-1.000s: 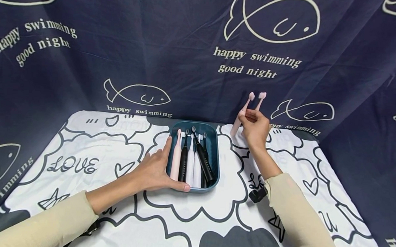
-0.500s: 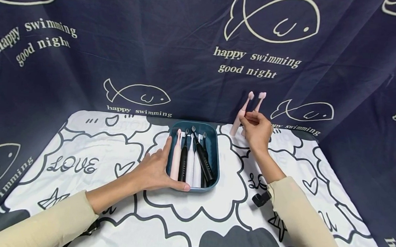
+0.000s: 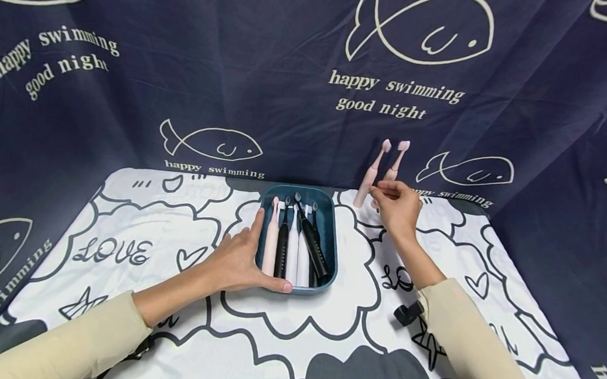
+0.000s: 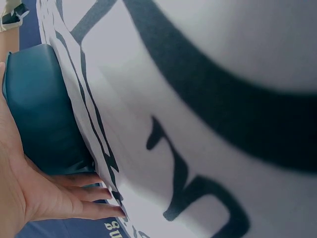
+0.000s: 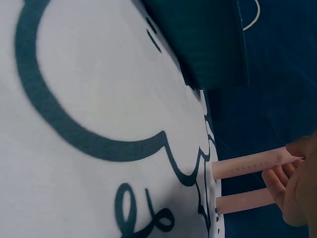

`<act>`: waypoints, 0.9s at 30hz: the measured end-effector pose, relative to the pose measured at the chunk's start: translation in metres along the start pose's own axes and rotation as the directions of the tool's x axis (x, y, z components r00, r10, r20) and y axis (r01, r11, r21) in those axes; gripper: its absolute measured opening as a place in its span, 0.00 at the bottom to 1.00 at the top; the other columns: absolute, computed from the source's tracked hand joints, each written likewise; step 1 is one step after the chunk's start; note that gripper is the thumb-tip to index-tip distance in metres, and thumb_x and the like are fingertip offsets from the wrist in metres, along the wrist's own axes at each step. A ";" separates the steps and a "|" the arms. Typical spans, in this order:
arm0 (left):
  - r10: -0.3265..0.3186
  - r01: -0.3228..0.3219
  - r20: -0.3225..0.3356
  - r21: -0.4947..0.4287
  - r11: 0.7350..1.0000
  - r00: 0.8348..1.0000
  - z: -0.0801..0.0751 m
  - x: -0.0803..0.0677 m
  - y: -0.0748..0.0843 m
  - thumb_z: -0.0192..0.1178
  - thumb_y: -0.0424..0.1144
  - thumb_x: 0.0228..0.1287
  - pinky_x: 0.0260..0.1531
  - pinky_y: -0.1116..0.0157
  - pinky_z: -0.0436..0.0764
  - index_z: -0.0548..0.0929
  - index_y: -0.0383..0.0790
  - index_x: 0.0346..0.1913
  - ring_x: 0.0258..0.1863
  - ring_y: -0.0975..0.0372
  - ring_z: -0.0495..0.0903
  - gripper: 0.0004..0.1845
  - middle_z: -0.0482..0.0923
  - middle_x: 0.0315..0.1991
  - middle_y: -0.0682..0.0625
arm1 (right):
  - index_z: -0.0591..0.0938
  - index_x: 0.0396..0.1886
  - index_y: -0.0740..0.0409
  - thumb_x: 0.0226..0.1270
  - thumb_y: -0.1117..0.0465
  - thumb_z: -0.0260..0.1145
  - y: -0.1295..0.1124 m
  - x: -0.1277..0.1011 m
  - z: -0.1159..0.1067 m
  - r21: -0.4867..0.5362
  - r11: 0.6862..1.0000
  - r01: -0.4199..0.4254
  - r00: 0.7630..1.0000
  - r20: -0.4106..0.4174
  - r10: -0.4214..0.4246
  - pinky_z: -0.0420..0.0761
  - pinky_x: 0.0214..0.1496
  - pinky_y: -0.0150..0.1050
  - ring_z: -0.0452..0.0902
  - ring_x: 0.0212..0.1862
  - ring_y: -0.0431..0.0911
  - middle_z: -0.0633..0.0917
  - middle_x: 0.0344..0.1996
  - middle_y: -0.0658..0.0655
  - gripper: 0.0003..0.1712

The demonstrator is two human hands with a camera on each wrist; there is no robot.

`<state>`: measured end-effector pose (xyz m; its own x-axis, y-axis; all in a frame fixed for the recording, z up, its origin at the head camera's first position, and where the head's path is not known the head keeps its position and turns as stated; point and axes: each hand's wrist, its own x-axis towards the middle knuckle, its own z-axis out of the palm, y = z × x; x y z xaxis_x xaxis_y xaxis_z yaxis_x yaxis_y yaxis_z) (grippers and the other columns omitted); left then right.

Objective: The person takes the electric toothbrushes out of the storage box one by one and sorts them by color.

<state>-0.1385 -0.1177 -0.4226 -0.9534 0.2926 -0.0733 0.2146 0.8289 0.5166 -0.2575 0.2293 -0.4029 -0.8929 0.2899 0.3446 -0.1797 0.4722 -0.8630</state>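
A teal tray [image 3: 329, 215] sits at mid-table and holds several electric toothbrushes [image 3: 293, 244], pink, black and white, lying side by side. My left hand [image 3: 243, 258] rests open against the tray's left wall, thumb along its front edge; the left wrist view shows its fingers [image 4: 74, 196] flat beside the tray [image 4: 39, 109]. Two pink toothbrushes [image 3: 372, 172] [image 3: 395, 161] stand upright against the backdrop. My right hand [image 3: 397, 205] hovers at their handles with loosely curled fingers. In the right wrist view the fingertips [image 5: 285, 186] lie at both pink handles [image 5: 247, 166] [image 5: 242, 202].
A white cloth with black cartoon drawings [image 3: 135, 254] covers the table. A dark blue printed curtain [image 3: 269, 75] closes off the back and both sides. A black strap piece [image 3: 407, 313] hangs at my right wrist.
My right hand has slid down and back from the necks of the two standing pink toothbrushes, which stay upright. The left hand and tray have not moved.
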 end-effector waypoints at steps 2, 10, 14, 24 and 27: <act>-0.003 0.003 0.002 0.001 1.000 1.000 0.000 0.000 0.000 0.76 0.92 0.32 0.84 0.32 0.64 0.31 0.44 0.94 0.79 0.31 0.75 0.97 0.69 0.80 0.20 | 0.92 0.53 0.71 0.74 0.64 0.80 0.001 -0.002 -0.001 0.002 1.000 0.002 1.000 0.018 -0.002 0.83 0.35 0.20 0.83 0.29 0.22 0.94 0.47 0.74 0.15; -0.010 0.010 0.007 -0.001 1.000 1.000 0.000 0.001 0.000 0.77 0.91 0.31 0.86 0.32 0.61 0.31 0.46 0.94 0.80 0.28 0.73 0.98 0.66 0.81 0.18 | 0.93 0.53 0.66 0.74 0.61 0.80 0.001 -0.008 -0.004 -0.067 0.998 -0.013 0.999 0.047 0.016 0.79 0.40 0.19 0.81 0.36 0.21 0.94 0.48 0.70 0.15; -0.014 0.014 0.006 0.000 1.000 1.000 0.000 0.001 0.000 0.77 0.91 0.31 0.86 0.32 0.61 0.31 0.46 0.95 0.79 0.28 0.73 0.98 0.66 0.81 0.18 | 0.93 0.52 0.66 0.74 0.60 0.80 0.000 -0.011 -0.004 -0.069 0.998 -0.009 0.999 0.051 0.013 0.79 0.41 0.19 0.81 0.38 0.22 0.94 0.49 0.69 0.15; -0.014 0.014 0.012 -0.005 1.000 1.000 0.000 0.001 0.000 0.77 0.91 0.31 0.86 0.30 0.59 0.31 0.46 0.94 0.82 0.30 0.70 0.97 0.65 0.82 0.18 | 0.94 0.51 0.63 0.73 0.60 0.81 -0.003 -0.019 -0.001 -0.073 0.997 0.013 0.997 0.078 -0.007 0.79 0.40 0.19 0.81 0.36 0.21 0.96 0.45 0.66 0.13; -0.011 0.011 0.009 -0.002 1.000 1.000 0.000 0.000 -0.001 0.77 0.92 0.31 0.85 0.31 0.62 0.31 0.46 0.94 0.81 0.29 0.72 0.97 0.66 0.82 0.19 | 0.95 0.50 0.63 0.72 0.62 0.82 -0.006 -0.022 0.001 -0.047 0.999 0.025 0.996 0.087 -0.021 0.79 0.40 0.18 0.81 0.35 0.20 0.96 0.44 0.67 0.12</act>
<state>-0.1390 -0.1181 -0.4231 -0.9538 0.2875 -0.0867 0.2034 0.8311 0.5176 -0.2370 0.2192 -0.4058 -0.9214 0.2064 0.3294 -0.1825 0.5184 -0.8354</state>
